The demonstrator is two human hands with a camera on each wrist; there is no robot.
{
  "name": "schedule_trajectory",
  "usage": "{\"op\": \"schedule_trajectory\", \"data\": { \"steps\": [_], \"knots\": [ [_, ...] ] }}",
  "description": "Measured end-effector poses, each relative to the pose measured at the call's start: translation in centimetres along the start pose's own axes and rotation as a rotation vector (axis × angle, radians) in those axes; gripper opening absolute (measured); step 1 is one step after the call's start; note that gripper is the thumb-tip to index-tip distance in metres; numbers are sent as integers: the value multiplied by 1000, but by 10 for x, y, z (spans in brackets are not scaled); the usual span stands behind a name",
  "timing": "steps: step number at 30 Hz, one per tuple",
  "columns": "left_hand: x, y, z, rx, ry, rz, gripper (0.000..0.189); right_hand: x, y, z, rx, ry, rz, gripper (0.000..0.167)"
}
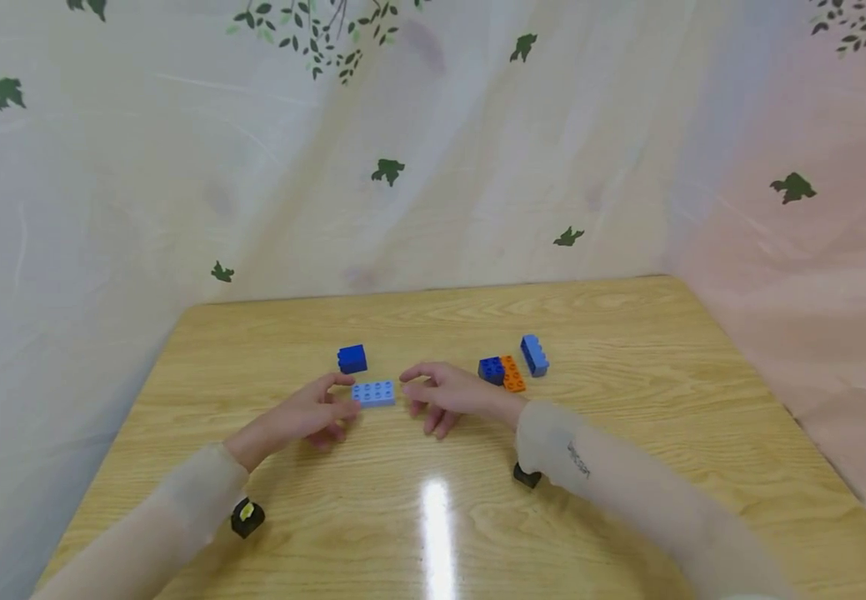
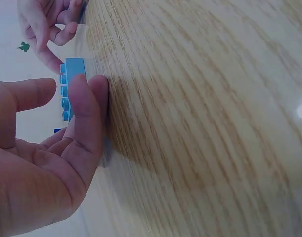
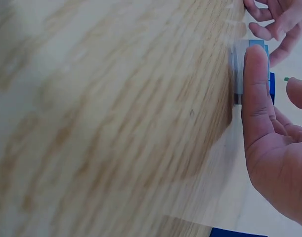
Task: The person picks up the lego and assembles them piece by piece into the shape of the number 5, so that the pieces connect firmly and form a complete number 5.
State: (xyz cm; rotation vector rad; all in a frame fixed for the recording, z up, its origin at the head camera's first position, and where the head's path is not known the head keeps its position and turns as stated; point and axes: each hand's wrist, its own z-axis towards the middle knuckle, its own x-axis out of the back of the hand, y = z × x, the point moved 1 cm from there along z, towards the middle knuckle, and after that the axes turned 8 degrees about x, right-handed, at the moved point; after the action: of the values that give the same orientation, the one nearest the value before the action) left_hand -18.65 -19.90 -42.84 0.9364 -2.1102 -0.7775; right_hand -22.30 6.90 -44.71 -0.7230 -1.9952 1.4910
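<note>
A light blue toy building brick [image 1: 373, 394] lies studs up between my two hands in the head view. My left hand [image 1: 316, 412] is at its left end, thumb and index finger spread apart with the fingertips right beside that end. In the left wrist view, fingers overlap the near side of the brick [image 2: 75, 65]. To the right of the brick, my right hand [image 1: 448, 392] hovers with loosely bent fingers, a small gap from it and nothing held. A dark blue brick [image 1: 352, 358] sits just behind the left hand.
Beyond the right wrist stand a dark blue brick [image 1: 491, 370], an orange brick [image 1: 513, 374] and a longer blue brick [image 1: 534, 356]. All lie on a wooden table [image 1: 628, 350]. A leaf-patterned cloth [image 1: 433, 208] hangs behind the table.
</note>
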Motion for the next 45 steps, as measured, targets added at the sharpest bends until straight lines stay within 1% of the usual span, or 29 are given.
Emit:
{"op": "schedule_trajectory", "data": {
  "steps": [2, 5, 11, 16, 21, 25, 29, 31, 37, 42, 45],
  "knots": [
    [-1, 0, 2, 9, 15, -10, 58, -2, 1, 2, -8, -6, -3, 48],
    [-4, 2, 7, 4, 28, -13, 53, -3, 3, 2, -9, -6, -23, 47],
    [-16, 9, 17, -41, 19, -6, 44, 1, 7, -4, -19, 57, -71, 42],
    [-27, 15, 22, -64, 9, 8, 37, 8, 13, -13, -27, 97, -75, 40],
    [-38, 22, 25, -103, -35, 30, 37, 12, 16, -28, -17, 117, -84, 44],
    [-51, 29, 26, -108, -96, 9, 37, 16, 20, -41, -6, 113, -108, 46],
    [-64, 36, 27, -109, -136, -16, 36, 23, 25, -53, -7, 102, -129, 47],
    [-69, 39, 27, -114, -150, -15, 36, 27, 27, -58, -19, 103, -129, 46],
    [-82, 44, 31, -132, -176, 18, 34, 36, 30, -70, -45, 118, -119, 46],
    [-87, 46, 33, -123, -163, 18, 34, 39, 30, -74, -49, 114, -99, 48],
    [-88, 44, 30, -119, -158, 4, 34, 37, 31, -72, -41, 115, -86, 50]
  ]
}}
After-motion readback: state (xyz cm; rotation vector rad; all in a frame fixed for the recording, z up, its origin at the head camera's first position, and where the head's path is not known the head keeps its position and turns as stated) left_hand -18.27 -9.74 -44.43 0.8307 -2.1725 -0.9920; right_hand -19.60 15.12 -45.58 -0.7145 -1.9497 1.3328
